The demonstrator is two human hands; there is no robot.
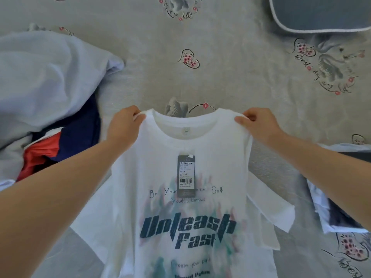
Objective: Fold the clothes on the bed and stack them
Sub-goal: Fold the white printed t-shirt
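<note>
A white T-shirt (160, 209) with a dark "Unleash Fast" print hangs front side up over the bed, a grey price tag (186, 175) dangling below its collar. My left hand (124, 125) pinches the left shoulder seam. My right hand (257, 123) pinches the right shoulder seam. Both arms reach forward, holding the shirt spread by its shoulders, its short sleeves drooping at either side.
A heap of unfolded clothes lies at the left: a pale blue garment (46, 77) over a navy and red one (60, 145). Folded clothes (333, 215) sit at the right edge under my right forearm. A grey pillow (321, 13) is at the top right. The patterned bedsheet (200, 77) stretches ahead.
</note>
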